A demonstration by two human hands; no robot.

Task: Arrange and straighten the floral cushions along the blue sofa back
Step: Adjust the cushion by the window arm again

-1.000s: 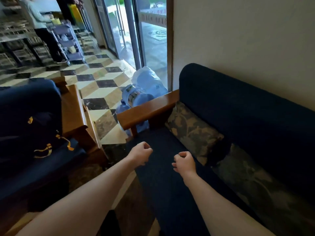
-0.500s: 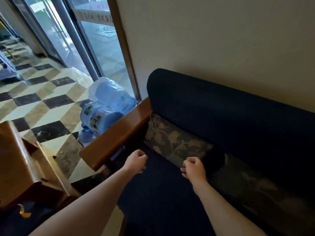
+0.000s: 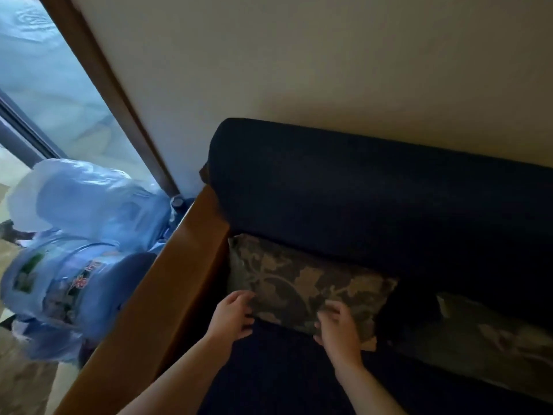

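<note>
A floral cushion point(image 3: 302, 280) in grey-green and tan leans low against the dark blue sofa back point(image 3: 374, 199), at the sofa's left end beside the wooden armrest point(image 3: 167, 283). My left hand point(image 3: 232, 316) rests on the cushion's lower left corner, fingers curled at its edge. My right hand point(image 3: 339, 324) lies on its lower right part, fingers spread and pressing the fabric. A second floral cushion point(image 3: 490, 336) lies further right in shadow, separated from the first by a dark gap.
Large blue water bottles point(image 3: 71, 265) wrapped in plastic stand on the floor left of the armrest. A brown door frame point(image 3: 110, 94) and glass run behind them. A cream wall point(image 3: 329, 70) rises behind the sofa. The blue seat point(image 3: 284, 378) lies under my forearms.
Both hands have moved forward from fists above the seat onto the first cushion's lower edge. The view has swung right and closer to the sofa's corner.
</note>
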